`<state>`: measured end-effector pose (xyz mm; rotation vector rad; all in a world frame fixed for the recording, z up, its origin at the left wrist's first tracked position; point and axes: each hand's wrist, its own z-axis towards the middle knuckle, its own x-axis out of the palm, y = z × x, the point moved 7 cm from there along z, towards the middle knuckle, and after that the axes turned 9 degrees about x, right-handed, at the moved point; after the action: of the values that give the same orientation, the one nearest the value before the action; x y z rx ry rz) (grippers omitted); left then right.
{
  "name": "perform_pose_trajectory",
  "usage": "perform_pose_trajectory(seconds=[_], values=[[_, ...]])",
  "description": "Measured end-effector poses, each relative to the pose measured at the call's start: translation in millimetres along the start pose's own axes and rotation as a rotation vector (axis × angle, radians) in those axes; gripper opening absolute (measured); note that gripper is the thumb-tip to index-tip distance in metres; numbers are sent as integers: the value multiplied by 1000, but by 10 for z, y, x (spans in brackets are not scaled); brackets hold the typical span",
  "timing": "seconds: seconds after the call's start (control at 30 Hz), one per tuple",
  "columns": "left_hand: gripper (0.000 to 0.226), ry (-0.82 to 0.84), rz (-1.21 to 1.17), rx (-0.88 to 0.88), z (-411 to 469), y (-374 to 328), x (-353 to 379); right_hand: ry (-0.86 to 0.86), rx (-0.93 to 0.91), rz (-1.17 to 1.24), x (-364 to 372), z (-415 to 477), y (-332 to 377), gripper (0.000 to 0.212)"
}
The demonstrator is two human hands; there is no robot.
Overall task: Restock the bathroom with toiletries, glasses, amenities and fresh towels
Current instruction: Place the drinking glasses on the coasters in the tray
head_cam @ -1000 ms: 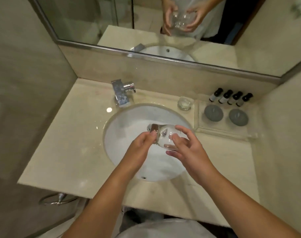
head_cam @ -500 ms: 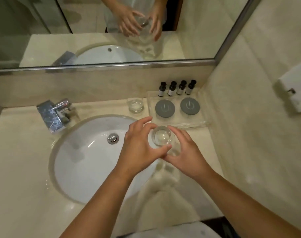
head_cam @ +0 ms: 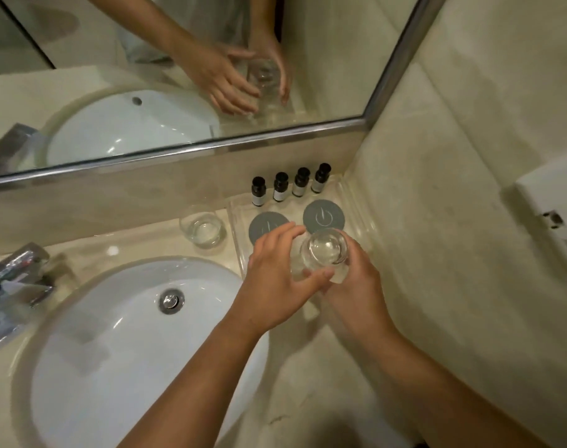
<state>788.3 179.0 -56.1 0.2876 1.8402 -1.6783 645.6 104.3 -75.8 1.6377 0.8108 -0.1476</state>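
Clear and thick-walled, the glass (head_cam: 324, 253) is held mouth-up just above the near right corner of the acrylic tray (head_cam: 236, 231), at the right end of the tabletop (head_cam: 81, 250). The right hand (head_cam: 356, 295) cups it, fingers curled round its wall. The left hand (head_cam: 275, 286) steadies it with the thumb on the near side and the fingers loosely spread.

It likely belongs on the right grey coaster (head_cam: 323, 218), just beyond it. I would lower it straight and centred, well clear of the four small bottles (head_cam: 288, 187) behind (they would topple easily). A second glass (head_cam: 203, 226) waits left of the tray, near the left coaster (head_cam: 266, 226).

The bottles' pale labels are too small to read. Each coaster bears only a pale circular mark.
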Motion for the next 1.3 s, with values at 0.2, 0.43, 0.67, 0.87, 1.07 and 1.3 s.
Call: perform_pose_trajectory(seconds=[0.2,0.43,0.67,0.87,1.07,1.3], values=[[75,131,-44,-85,410,192,176,-101,70,117,-160,571,-6,71],[63,150,-47,-92,705,309,254,-54,80,107,10,960,-60,69],[65,163,-38,-97,754,338,303,-17,84,72,78,1011,-144,66],[68,164,1,-74,756,330,320,3,79,52,84,1029,-132,67],[70,191,69,-34,750,316,300,27,91,19,55,1044,-137,78],[76,118,268,69,392,276,50,-54,158,-67,-176,591,-163,86]])
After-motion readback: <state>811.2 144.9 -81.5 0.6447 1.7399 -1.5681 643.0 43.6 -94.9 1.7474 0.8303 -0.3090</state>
